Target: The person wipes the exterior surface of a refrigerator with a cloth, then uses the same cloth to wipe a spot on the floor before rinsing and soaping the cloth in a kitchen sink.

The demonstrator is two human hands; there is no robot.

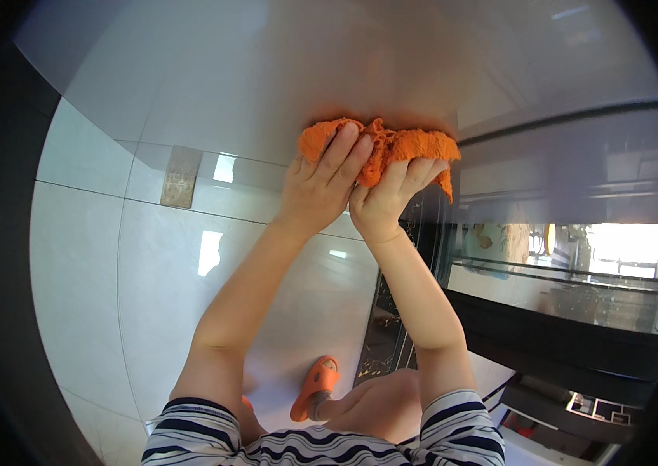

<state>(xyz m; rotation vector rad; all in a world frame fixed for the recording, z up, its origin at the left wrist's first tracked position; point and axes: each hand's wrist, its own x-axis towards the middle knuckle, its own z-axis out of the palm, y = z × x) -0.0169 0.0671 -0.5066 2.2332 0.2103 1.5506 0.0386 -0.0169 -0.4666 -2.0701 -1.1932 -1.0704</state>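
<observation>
Both hands are on one bunched orange cloth (pixel 375 152), pressed against a glossy grey upright panel (pixel 218 76). My left hand (pixel 324 185) has its fingers spread over the left part of the cloth. Close beside it, my right hand (pixel 390 195) grips the right part, with its fingertips tucked under a fold. A loose corner of the cloth hangs down on the right. The panel faintly reflects the orange of the cloth and the floor tiles.
Pale glossy floor tiles (pixel 189 309) stretch below, with a floor drain cover (pixel 186 198) near the panel's foot. A dark patterned threshold strip (pixel 384 326) crosses the floor on the right, beside dark-framed sliding glass (pixel 568 297). An orange slipper (pixel 316 387) is on my foot.
</observation>
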